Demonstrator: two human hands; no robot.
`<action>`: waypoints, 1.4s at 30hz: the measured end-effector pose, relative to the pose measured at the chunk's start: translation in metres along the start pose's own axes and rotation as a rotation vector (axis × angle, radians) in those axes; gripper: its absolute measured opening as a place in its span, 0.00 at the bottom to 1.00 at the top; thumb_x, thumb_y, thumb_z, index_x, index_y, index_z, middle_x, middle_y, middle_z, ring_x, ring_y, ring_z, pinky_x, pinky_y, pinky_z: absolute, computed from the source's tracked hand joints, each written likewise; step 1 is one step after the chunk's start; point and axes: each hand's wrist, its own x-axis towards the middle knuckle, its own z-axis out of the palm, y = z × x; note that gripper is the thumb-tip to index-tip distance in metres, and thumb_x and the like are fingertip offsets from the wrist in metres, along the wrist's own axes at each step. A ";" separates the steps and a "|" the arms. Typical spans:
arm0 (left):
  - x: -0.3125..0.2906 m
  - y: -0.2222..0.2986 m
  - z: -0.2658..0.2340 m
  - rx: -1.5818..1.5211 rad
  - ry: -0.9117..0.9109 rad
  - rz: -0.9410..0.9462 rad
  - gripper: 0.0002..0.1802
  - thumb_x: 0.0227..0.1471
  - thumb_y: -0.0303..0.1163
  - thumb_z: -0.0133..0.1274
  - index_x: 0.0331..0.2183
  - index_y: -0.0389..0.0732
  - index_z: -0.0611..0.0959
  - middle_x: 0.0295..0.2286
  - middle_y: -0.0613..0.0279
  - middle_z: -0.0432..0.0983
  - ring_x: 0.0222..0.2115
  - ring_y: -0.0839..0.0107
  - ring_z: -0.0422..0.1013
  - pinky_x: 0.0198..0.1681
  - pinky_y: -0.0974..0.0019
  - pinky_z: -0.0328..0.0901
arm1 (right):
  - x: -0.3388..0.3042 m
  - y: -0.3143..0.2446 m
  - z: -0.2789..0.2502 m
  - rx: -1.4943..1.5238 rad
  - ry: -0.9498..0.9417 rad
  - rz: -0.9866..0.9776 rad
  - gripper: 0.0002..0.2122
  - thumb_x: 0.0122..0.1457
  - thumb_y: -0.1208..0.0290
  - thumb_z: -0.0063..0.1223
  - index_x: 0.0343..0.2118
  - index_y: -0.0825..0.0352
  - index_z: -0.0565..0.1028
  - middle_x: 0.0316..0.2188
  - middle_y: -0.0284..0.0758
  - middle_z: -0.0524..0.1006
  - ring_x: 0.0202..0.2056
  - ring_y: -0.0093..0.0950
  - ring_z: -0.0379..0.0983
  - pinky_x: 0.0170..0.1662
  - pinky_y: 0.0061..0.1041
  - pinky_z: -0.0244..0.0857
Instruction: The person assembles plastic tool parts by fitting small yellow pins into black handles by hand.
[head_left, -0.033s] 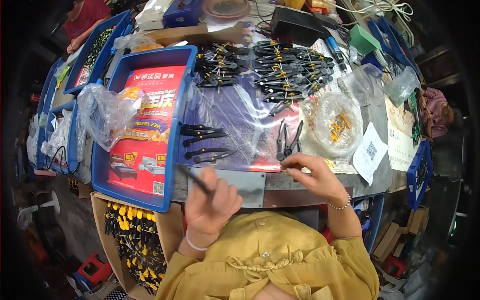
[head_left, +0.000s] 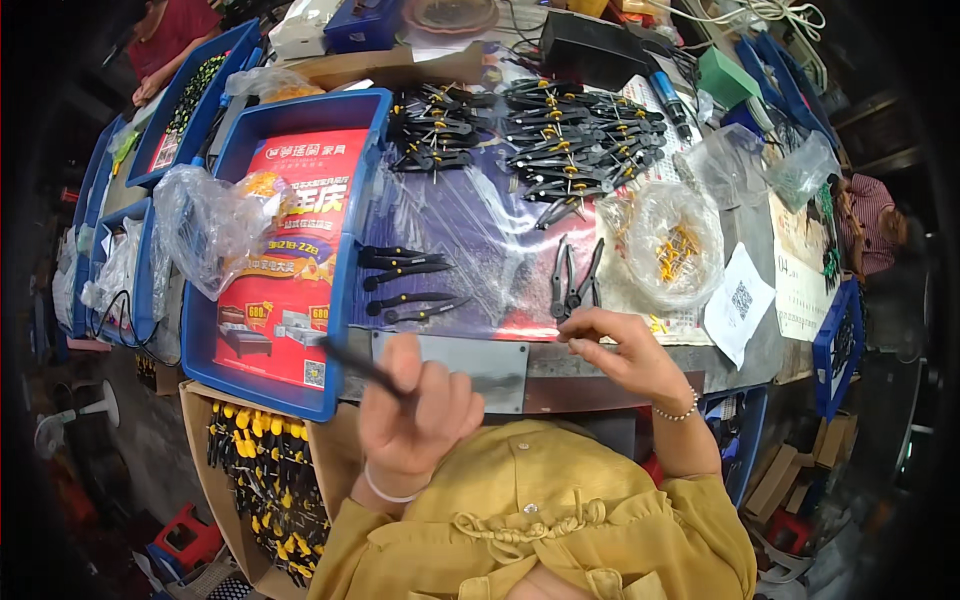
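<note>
In the fist of my left hand (head_left: 415,415) is a slim black tool (head_left: 362,365), blurred by motion, pointing up and left over the tray's near corner. My right hand (head_left: 628,352) hovers at the table's front edge, its thumb and fingertips drawn close together; what they pinch, if anything, is too small to make out. Just beyond those fingertips lies a pair of black pliers (head_left: 574,290) with its two long arms spread apart, close to or touching the fingers. Several slim black plier halves (head_left: 405,270) lie in a row left of it, beside the tray.
A blue tray (head_left: 330,398) lined with a red poster stands on the left. Behind are heaps of black pliers (head_left: 585,140). To the right sit a plastic bag of small yellow parts (head_left: 678,250) and a white paper (head_left: 738,300). A cardboard box (head_left: 345,450) of yellow-black handles stands below.
The black tool in my left hand has swung a little to the left, and that hand has turned slightly with it. My right hand has barely shifted.
</note>
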 end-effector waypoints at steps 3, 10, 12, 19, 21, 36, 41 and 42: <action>0.030 0.011 0.053 0.024 -0.396 -0.058 0.06 0.60 0.38 0.36 0.36 0.48 0.65 0.25 0.68 0.72 0.29 0.71 0.66 0.35 0.63 0.56 | -0.012 -0.001 0.010 0.028 -0.008 -0.032 0.08 0.55 0.77 0.50 0.38 0.70 0.73 0.32 0.38 0.77 0.33 0.28 0.74 0.37 0.24 0.67; 0.021 -0.079 0.146 -0.425 -0.354 0.676 0.10 0.59 0.38 0.40 0.35 0.43 0.72 0.27 0.56 0.75 0.32 0.67 0.70 0.28 0.67 0.65 | -0.038 -0.004 0.020 0.017 0.078 -0.007 0.09 0.54 0.76 0.51 0.38 0.71 0.73 0.33 0.38 0.77 0.34 0.30 0.75 0.38 0.25 0.68; 0.010 -0.057 0.146 -0.311 -0.390 0.342 0.10 0.60 0.38 0.39 0.37 0.43 0.72 0.29 0.53 0.76 0.35 0.64 0.70 0.34 0.61 0.64 | -0.045 0.000 0.024 0.015 0.120 -0.008 0.08 0.53 0.78 0.52 0.37 0.72 0.74 0.32 0.38 0.77 0.33 0.27 0.75 0.37 0.23 0.67; 0.011 -0.026 0.138 -0.199 -0.500 -0.437 0.14 0.61 0.38 0.35 0.42 0.43 0.71 0.36 0.48 0.77 0.47 0.58 0.67 0.54 0.43 0.51 | -0.057 0.010 0.009 -0.025 0.147 0.040 0.09 0.54 0.75 0.51 0.37 0.70 0.73 0.33 0.42 0.75 0.34 0.35 0.74 0.38 0.27 0.67; 0.024 -0.042 0.135 -0.219 -0.474 -0.477 0.13 0.61 0.37 0.36 0.42 0.43 0.71 0.35 0.48 0.77 0.45 0.59 0.69 0.53 0.45 0.55 | -0.061 0.019 -0.006 -0.082 0.275 -0.006 0.08 0.54 0.76 0.51 0.37 0.71 0.73 0.32 0.41 0.76 0.33 0.34 0.74 0.36 0.25 0.67; 0.017 -0.073 -0.008 0.079 0.319 -0.535 0.09 0.60 0.39 0.42 0.36 0.44 0.67 0.22 0.70 0.55 0.22 0.76 0.55 0.27 0.71 0.53 | 0.013 0.111 -0.125 -1.073 0.329 0.134 0.10 0.46 0.81 0.48 0.34 0.68 0.71 0.32 0.40 0.74 0.35 0.39 0.74 0.35 0.36 0.68; 0.014 -0.071 -0.028 0.072 0.395 -0.525 0.11 0.59 0.39 0.42 0.38 0.42 0.71 0.23 0.69 0.58 0.23 0.76 0.56 0.27 0.72 0.53 | 0.025 0.113 -0.132 -1.181 0.212 0.121 0.07 0.47 0.80 0.48 0.31 0.68 0.72 0.33 0.39 0.75 0.36 0.39 0.74 0.36 0.35 0.69; 0.014 -0.071 -0.032 0.070 0.417 -0.527 0.12 0.59 0.39 0.42 0.37 0.41 0.71 0.23 0.69 0.58 0.23 0.76 0.56 0.27 0.72 0.53 | 0.026 0.115 -0.133 -1.201 0.174 0.099 0.07 0.47 0.81 0.48 0.31 0.69 0.72 0.33 0.40 0.74 0.36 0.39 0.74 0.36 0.34 0.69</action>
